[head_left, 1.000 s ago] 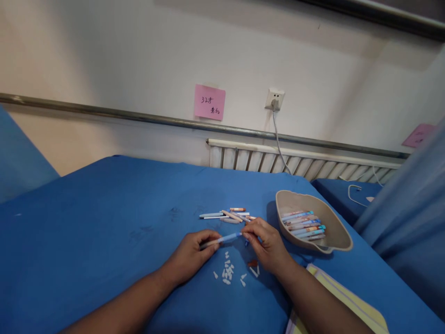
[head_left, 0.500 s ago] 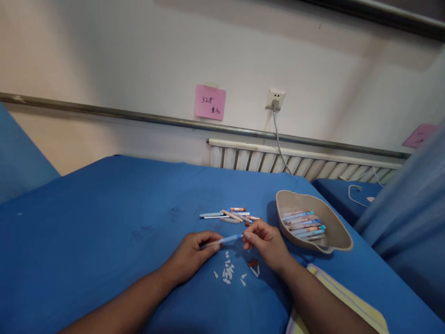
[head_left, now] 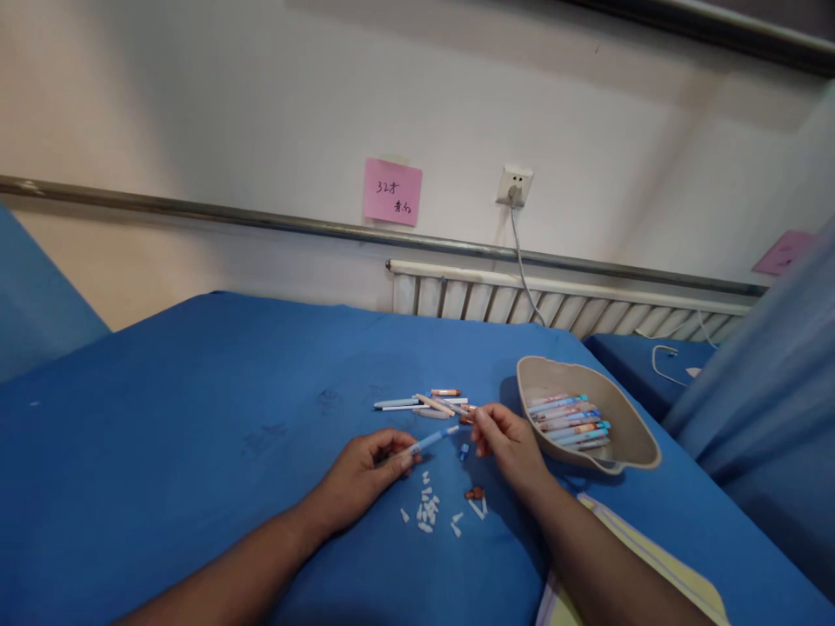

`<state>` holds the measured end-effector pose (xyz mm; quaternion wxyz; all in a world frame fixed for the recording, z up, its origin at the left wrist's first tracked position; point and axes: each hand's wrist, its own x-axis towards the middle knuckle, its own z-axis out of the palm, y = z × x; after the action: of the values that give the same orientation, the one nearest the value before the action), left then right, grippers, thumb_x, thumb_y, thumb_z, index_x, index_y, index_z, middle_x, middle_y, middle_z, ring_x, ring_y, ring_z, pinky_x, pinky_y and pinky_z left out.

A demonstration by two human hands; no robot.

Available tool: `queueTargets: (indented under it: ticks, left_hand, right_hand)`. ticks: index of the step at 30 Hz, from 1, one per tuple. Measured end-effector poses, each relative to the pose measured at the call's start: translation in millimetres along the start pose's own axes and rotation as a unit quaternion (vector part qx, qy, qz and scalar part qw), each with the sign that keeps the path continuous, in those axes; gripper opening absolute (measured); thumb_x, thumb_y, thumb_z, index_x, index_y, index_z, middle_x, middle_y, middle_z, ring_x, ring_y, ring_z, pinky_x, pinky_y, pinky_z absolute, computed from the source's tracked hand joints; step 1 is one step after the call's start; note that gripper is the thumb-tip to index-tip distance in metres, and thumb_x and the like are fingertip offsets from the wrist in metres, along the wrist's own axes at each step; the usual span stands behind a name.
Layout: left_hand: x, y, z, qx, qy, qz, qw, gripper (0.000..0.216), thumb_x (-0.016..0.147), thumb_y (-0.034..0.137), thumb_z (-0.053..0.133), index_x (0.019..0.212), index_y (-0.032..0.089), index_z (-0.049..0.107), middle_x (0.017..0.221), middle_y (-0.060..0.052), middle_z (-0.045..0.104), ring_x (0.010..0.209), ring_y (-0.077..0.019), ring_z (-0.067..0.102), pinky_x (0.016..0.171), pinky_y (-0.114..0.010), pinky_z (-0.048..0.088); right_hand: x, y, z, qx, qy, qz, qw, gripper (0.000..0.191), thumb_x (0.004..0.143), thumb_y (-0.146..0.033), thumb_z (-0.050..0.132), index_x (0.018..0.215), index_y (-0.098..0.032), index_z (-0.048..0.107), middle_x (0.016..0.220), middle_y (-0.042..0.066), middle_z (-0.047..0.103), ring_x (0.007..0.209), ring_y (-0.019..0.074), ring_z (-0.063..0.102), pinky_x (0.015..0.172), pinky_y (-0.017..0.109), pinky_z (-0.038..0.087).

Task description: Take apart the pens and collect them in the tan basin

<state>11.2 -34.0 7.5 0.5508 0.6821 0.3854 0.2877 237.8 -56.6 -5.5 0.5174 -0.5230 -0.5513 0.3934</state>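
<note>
My left hand [head_left: 375, 468] is closed around a light-blue pen barrel [head_left: 430, 440], which slants up to the right with its white-tipped end free. To the right of that end is my right hand [head_left: 502, 442]. Its thumb and fingers are pinched together at the right edge of a small pile of pen parts [head_left: 434, 406]; what they grip there is too small to make out. A small blue cap-like piece [head_left: 464, 452] lies on the cloth below the right fingers. Nearer me are several small white tips [head_left: 427, 511] and a reddish-brown piece [head_left: 475, 493] beside white sticks.
A beige basket [head_left: 636, 426] with several pens [head_left: 567, 422] stands to the right on the blue cloth [head_left: 196, 435]. A folded yellow cloth [head_left: 643, 556] lies under my right forearm. Behind the table are a radiator [head_left: 470, 296] and a plugged-in socket [head_left: 515, 185].
My right hand has left the end of the pen barrel and moved up and right to the pile. The blue piece now lies on the cloth. My left hand still holds the barrel.
</note>
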Motion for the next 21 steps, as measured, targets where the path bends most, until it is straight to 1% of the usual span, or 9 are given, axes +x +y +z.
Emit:
queueTargets:
  ticks: [2, 4, 6, 9, 12, 14, 16, 19, 21]
  left_hand:
    - [2.2, -2.5, -1.0, -0.022, 0.014, -0.007, 1.0, 0.023, 0.077, 0.034, 0.061, 0.091, 0.016, 0.063, 0.082, -0.003, 0.065, 0.071, -0.0142, 0.056, 0.069, -0.024, 0.043]
    - [3.8, -4.1, -1.6, -0.032, 0.023, -0.016, 0.999, 0.024, 0.076, 0.034, 0.063, 0.091, 0.016, 0.063, 0.081, -0.003, 0.066, 0.07, -0.0143, 0.056, 0.069, -0.025, 0.044]
    - [4.5, -5.3, -1.7, -0.038, 0.028, -0.02, 0.999, 0.025, 0.075, 0.034, 0.064, 0.091, 0.016, 0.063, 0.08, -0.004, 0.066, 0.07, -0.0143, 0.056, 0.069, -0.026, 0.045]
    - [4.6, -7.5, -1.4, -0.042, 0.028, -0.016, 0.999, 0.026, 0.074, 0.034, 0.064, 0.092, 0.016, 0.063, 0.082, -0.004, 0.066, 0.07, -0.0137, 0.056, 0.069, -0.026, 0.045]
    - [4.4, -9.6, -1.4, -0.036, 0.026, -0.013, 0.999, 0.025, 0.076, 0.034, 0.063, 0.092, 0.016, 0.063, 0.083, -0.004, 0.066, 0.069, -0.013, 0.055, 0.069, -0.025, 0.044]
    - [4.4, -10.2, -1.5, -0.033, 0.028, -0.011, 0.999, 0.024, 0.076, 0.034, 0.062, 0.092, 0.016, 0.063, 0.082, -0.003, 0.065, 0.069, -0.0127, 0.055, 0.068, -0.024, 0.044]
    - [4.4, -9.9, -1.4, -0.028, 0.025, -0.01, 0.999, 0.024, 0.076, 0.034, 0.062, 0.092, 0.016, 0.063, 0.082, -0.003, 0.065, 0.069, -0.0128, 0.055, 0.068, -0.024, 0.043]
    - [3.7, -8.5, -0.7, -0.015, 0.016, -0.008, 1.0, 0.024, 0.077, 0.034, 0.06, 0.092, 0.016, 0.063, 0.079, -0.002, 0.065, 0.068, -0.0127, 0.054, 0.067, -0.023, 0.042]
    - [2.9, -7.5, 0.0, -0.002, 0.01, -0.006, 1.0, 0.023, 0.079, 0.034, 0.059, 0.092, 0.016, 0.063, 0.078, -0.002, 0.064, 0.068, -0.0124, 0.054, 0.066, -0.022, 0.042]
  right_hand:
    - [2.1, 7.2, -3.7, -0.125, 0.01, -0.006, 0.992, 0.032, 0.084, -0.047, 0.047, 0.073, -0.019, 0.058, 0.056, -0.003, 0.052, 0.048, 0.0112, 0.047, 0.047, 0.022, 0.034]
    - [1.9, 11.2, -5.1, -0.235, -0.013, -0.02, 0.972, 0.026, 0.083, -0.041, 0.051, 0.072, -0.02, 0.059, 0.057, -0.002, 0.054, 0.052, 0.0124, 0.049, 0.05, 0.022, 0.033]
    - [-0.1, 11.4, -4.4, -0.312, -0.044, -0.036, 0.949, 0.017, 0.08, -0.036, 0.055, 0.076, -0.02, 0.061, 0.064, 0.0, 0.06, 0.058, 0.0135, 0.053, 0.054, 0.023, 0.033]
    - [-3.9, 8.5, -1.7, -0.376, -0.079, -0.043, 0.922, 0.01, 0.078, -0.03, 0.058, 0.081, -0.021, 0.061, 0.073, 0.001, 0.063, 0.065, 0.014, 0.056, 0.059, 0.023, 0.034]
    - [-6.1, 7.8, 0.7, -0.388, -0.091, -0.03, 0.917, 0.007, 0.077, -0.025, 0.056, 0.082, -0.02, 0.059, 0.071, 0.001, 0.062, 0.063, 0.0127, 0.055, 0.058, 0.022, 0.033]
    - [-5.8, 8.8, 2.1, -0.364, -0.081, -0.028, 0.927, 0.007, 0.076, -0.023, 0.055, 0.082, -0.02, 0.058, 0.069, 0.0, 0.061, 0.06, 0.012, 0.054, 0.057, 0.022, 0.034]
    - [-3.9, 9.1, 3.4, -0.293, -0.052, -0.019, 0.954, 0.007, 0.076, -0.024, 0.054, 0.081, -0.02, 0.056, 0.065, -0.002, 0.058, 0.057, 0.0118, 0.052, 0.055, 0.022, 0.034]
    - [0.6, 4.6, 4.3, -0.087, 0.004, 0.0, 0.996, 0.018, 0.077, -0.034, 0.055, 0.086, -0.019, 0.056, 0.063, -0.002, 0.056, 0.055, 0.0119, 0.051, 0.053, 0.022, 0.037]
    - [2.4, -1.4, 4.0, 0.043, 0.024, 0.004, 0.999, 0.029, 0.075, -0.04, 0.058, 0.093, -0.018, 0.059, 0.07, -0.001, 0.059, 0.06, 0.0122, 0.052, 0.057, 0.023, 0.04]
